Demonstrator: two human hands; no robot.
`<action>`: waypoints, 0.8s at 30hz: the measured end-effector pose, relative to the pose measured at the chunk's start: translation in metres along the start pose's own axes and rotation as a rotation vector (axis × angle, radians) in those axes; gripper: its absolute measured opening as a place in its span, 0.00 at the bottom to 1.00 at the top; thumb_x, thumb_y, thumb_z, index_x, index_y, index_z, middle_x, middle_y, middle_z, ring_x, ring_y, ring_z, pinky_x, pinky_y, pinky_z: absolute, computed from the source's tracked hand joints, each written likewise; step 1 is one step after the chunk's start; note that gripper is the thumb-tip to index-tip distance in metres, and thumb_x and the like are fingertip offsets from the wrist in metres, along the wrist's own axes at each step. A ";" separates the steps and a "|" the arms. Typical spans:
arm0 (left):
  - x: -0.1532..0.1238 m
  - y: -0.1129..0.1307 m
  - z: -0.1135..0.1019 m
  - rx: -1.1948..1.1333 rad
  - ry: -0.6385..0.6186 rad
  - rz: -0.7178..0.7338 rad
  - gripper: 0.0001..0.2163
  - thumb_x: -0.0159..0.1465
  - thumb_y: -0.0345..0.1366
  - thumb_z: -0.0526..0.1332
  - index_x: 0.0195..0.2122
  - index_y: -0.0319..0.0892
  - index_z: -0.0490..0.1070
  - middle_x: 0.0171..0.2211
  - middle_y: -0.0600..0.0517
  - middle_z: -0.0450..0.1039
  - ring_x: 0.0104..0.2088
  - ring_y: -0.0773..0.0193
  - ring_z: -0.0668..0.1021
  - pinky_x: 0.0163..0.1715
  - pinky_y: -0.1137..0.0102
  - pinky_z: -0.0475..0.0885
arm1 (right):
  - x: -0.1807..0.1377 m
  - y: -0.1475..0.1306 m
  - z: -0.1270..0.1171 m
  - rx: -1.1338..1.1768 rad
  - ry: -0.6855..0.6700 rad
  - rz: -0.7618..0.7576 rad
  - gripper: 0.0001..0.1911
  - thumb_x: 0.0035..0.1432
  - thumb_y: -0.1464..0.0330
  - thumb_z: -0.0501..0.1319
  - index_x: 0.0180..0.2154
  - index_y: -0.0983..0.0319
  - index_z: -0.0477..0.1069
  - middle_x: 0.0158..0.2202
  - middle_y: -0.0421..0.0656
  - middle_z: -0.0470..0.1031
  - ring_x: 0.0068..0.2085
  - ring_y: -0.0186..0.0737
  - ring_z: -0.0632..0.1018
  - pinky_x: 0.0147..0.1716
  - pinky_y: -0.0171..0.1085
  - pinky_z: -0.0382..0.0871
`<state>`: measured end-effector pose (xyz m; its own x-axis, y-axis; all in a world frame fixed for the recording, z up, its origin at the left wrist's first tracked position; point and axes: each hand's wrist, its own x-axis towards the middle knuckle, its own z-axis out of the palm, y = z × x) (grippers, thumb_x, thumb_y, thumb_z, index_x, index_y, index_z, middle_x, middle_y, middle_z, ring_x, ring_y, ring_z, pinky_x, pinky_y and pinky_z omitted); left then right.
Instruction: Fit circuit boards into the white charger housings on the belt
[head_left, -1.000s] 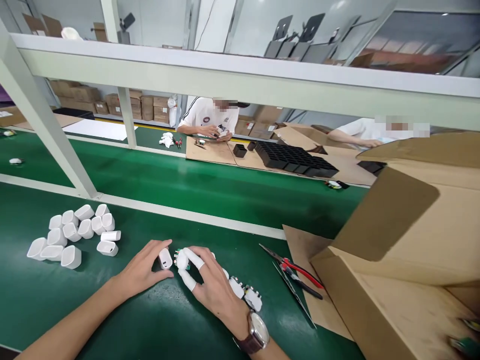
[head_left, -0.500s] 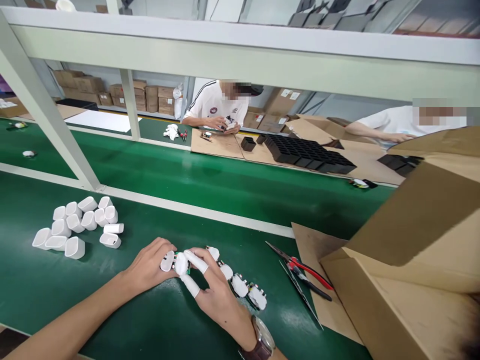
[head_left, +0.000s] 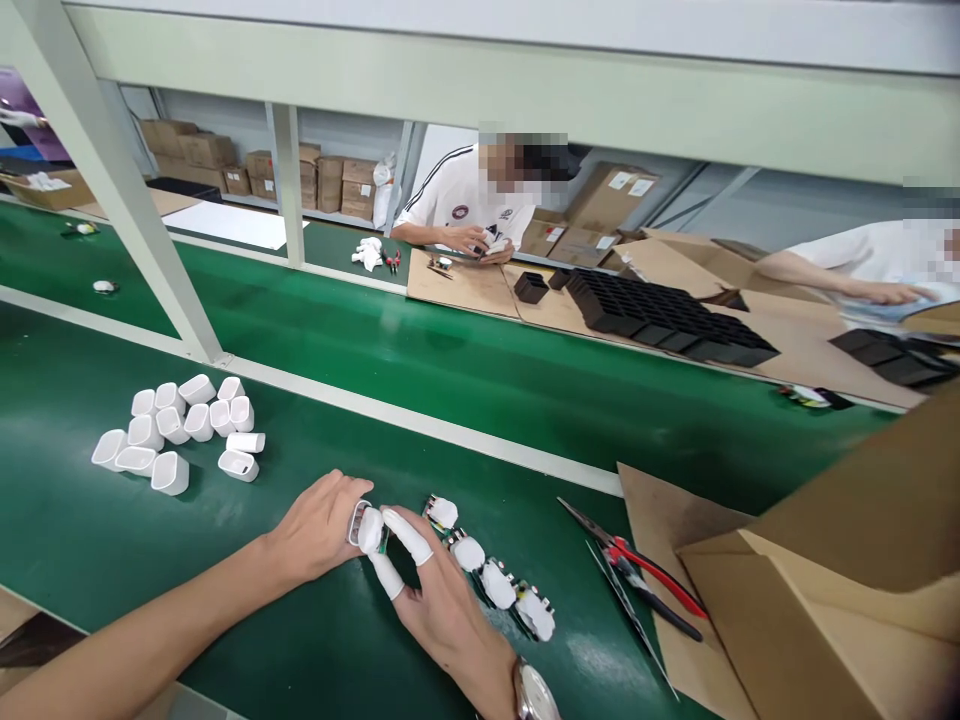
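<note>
My left hand is closed around a small white plastic housing, its open end facing right. Between the thumb and finger of my right hand, which wear white finger cots, is a small circuit board with a white blob on it. The board meets the mouth of the housing; how deep it sits inside I cannot tell. Several similar circuit boards with white blobs lie in a slanting row beside my right hand. A group of white housings stands to the left.
Red and black long-nose pliers and thin tweezers lie at the right, by an open cardboard box. A frame post rises at the left. Across the green belt, a person works near black trays.
The housing's open end has turned toward the circuit board, and the board has come up against it. The whole view has shifted, moving the scene slightly right.
</note>
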<state>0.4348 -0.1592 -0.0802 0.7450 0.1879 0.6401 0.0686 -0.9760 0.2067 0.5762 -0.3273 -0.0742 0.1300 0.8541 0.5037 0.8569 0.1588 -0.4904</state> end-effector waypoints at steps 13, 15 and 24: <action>-0.006 0.002 0.006 -0.047 -0.073 -0.022 0.23 0.70 0.42 0.64 0.60 0.37 0.59 0.39 0.44 0.77 0.34 0.52 0.78 0.33 0.59 0.78 | 0.004 -0.002 -0.001 -0.032 -0.036 -0.047 0.27 0.72 0.74 0.57 0.68 0.59 0.57 0.62 0.54 0.73 0.60 0.50 0.78 0.54 0.50 0.82; -0.009 0.001 0.009 -0.121 -0.125 -0.112 0.29 0.66 0.45 0.68 0.61 0.40 0.58 0.39 0.46 0.76 0.34 0.52 0.79 0.33 0.60 0.78 | 0.005 -0.003 -0.002 -0.063 0.001 -0.073 0.26 0.71 0.71 0.61 0.67 0.59 0.59 0.64 0.55 0.71 0.62 0.53 0.76 0.56 0.52 0.80; -0.022 -0.010 0.016 -0.381 -0.254 -0.298 0.36 0.59 0.36 0.73 0.64 0.47 0.54 0.47 0.48 0.75 0.43 0.54 0.82 0.42 0.62 0.80 | 0.020 -0.011 -0.001 -0.071 -0.112 -0.076 0.19 0.71 0.70 0.59 0.62 0.57 0.67 0.60 0.52 0.73 0.59 0.55 0.75 0.54 0.56 0.78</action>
<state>0.4280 -0.1557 -0.1082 0.8703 0.3713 0.3235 0.0910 -0.7669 0.6352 0.5692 -0.3125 -0.0582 0.0104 0.8916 0.4527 0.8960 0.1927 -0.4000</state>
